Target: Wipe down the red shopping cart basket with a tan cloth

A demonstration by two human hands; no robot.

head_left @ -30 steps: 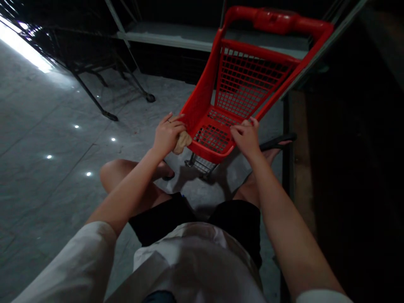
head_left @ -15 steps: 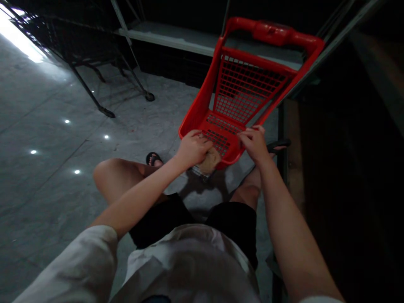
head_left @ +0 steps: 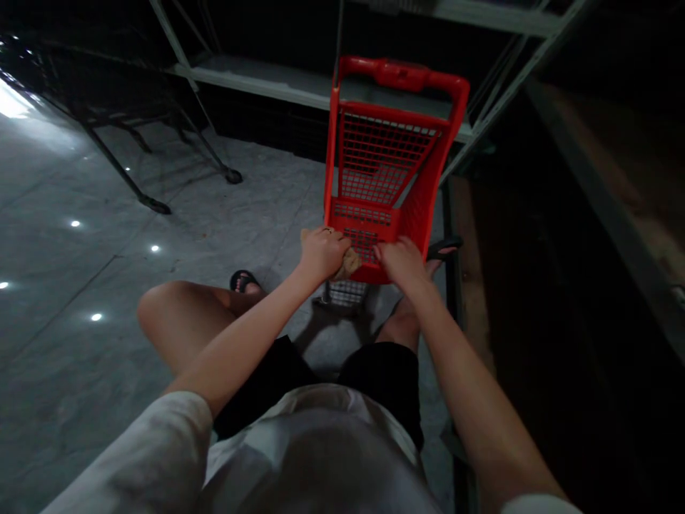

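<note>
At the centre of the frame I see a red plastic shopping cart [head_left: 425, 193] with grid-patterned panels. The left hand [head_left: 322, 250] pinches a crumpled tan cloth [head_left: 349, 264] by its front rim; the right hand [head_left: 400, 261] curls at the rim's right corner, grip I cannot tell.

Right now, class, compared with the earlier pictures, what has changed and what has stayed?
The red cart has turned, its handle swinging left relative to the shelf. The left hand still holds the cloth; the right hand remains at the cart's rim.
</note>
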